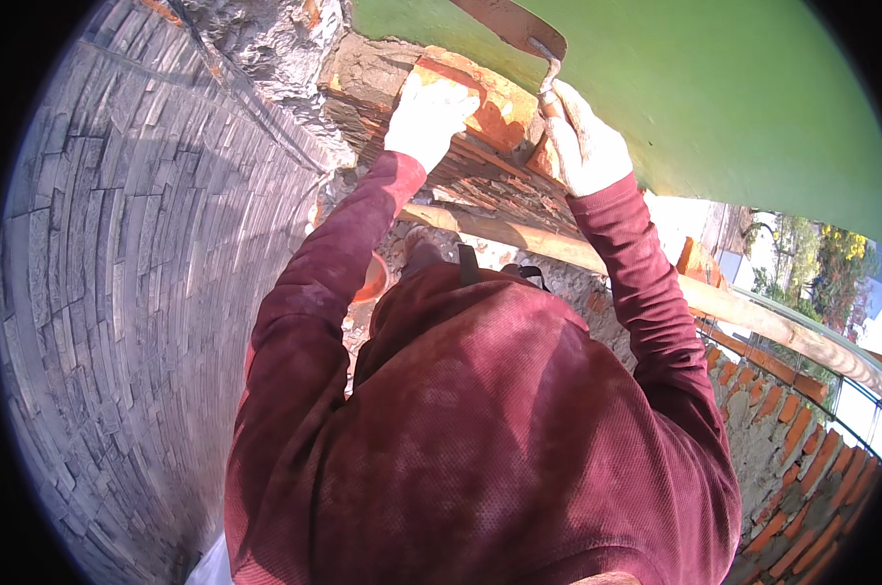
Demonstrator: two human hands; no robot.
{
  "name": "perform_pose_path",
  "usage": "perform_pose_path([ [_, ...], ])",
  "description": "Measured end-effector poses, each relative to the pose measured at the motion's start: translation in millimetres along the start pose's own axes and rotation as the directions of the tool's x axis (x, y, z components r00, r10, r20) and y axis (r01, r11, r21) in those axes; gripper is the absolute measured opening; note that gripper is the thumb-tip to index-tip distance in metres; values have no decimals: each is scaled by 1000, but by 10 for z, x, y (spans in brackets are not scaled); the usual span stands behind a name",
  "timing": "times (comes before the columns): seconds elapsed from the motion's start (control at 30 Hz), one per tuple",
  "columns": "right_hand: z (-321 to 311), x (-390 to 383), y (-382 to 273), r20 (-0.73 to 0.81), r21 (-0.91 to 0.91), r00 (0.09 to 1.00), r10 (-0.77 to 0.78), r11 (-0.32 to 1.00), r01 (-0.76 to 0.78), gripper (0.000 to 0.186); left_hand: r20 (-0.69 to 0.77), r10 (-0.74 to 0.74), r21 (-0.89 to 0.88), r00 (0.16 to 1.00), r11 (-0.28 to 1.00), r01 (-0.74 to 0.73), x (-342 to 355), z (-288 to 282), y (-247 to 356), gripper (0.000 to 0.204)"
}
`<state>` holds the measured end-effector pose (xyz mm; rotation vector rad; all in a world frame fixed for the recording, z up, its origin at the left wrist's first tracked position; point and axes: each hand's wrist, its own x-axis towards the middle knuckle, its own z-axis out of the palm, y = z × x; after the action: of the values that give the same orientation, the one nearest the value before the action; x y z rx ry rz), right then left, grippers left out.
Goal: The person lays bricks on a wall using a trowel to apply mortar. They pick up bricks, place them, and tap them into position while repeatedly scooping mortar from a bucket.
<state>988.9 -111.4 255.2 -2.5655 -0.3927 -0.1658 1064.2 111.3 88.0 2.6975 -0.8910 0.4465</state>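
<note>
An orange brick point(504, 109) lies along the top of the brick wall, against the green surface. My left hand point(429, 119) is closed over its left end, the fingers bent onto its top. At its right end, my right hand point(589, 141) grips the handle of a trowel point(521, 27), whose metal blade points up and to the left over the green surface. The right fingers are close to the brick; whether they touch it I cannot tell. Both hands are washed out by bright light. Grey mortar point(373, 66) covers the wall top left of the brick.
Grey stacked-stone cladding point(149, 244) rises on the left, with rough broken masonry point(280, 58) beside it. The green surface point(724, 107) fills the upper right. A wooden pole point(772, 327) crosses beyond my body. Below it on the right stands another brick wall point(792, 468). An orange-red container point(371, 281) sits below my left arm.
</note>
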Motion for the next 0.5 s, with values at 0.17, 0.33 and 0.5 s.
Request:
perform_pose_path([
  [0.17,198,108,405,245,-153,954,172,979,-137,47,-47,15,-42,999,999,-17,35,-23,26,38],
  [0.33,17,155,20,-72,-34,991,-110,994,108,43,-63,1,-37,998,999,-3,-5,5,-27,37],
  [0.5,240,195,423,246,-139,958,147,984,-115,41,-90,25,-64,996,997,-31,47,5,20,37],
])
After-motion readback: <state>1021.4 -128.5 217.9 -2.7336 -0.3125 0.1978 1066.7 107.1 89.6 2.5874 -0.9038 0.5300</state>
